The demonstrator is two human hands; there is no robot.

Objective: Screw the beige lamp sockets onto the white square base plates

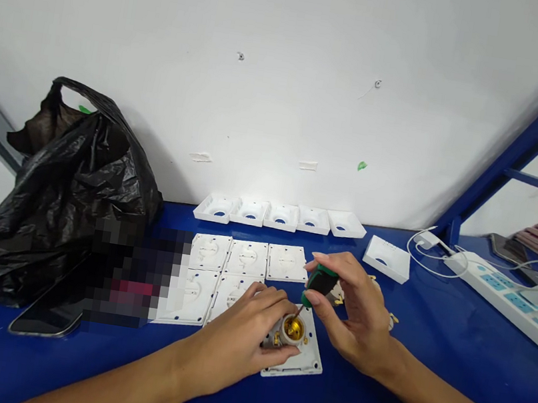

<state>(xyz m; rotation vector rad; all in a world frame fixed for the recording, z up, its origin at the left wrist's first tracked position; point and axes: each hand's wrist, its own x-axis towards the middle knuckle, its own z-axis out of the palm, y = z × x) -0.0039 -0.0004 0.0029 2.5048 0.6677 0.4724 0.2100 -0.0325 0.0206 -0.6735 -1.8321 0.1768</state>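
Driving screwdriver (318, 283), right grip closed | left hand (244, 332) clasping lamp socket (293, 330) | five trays (281, 216)

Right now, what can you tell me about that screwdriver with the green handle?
The screwdriver is small, with a stubby dark green handle that looks like plastic or rubber and a thin metal shaft. It is tilted, handle up and to the right, its tip pointing down into the brass-coloured lamp socket. The right hand holds the handle between thumb and fingers, while the left hand rests against the socket on a white plate on the blue table.
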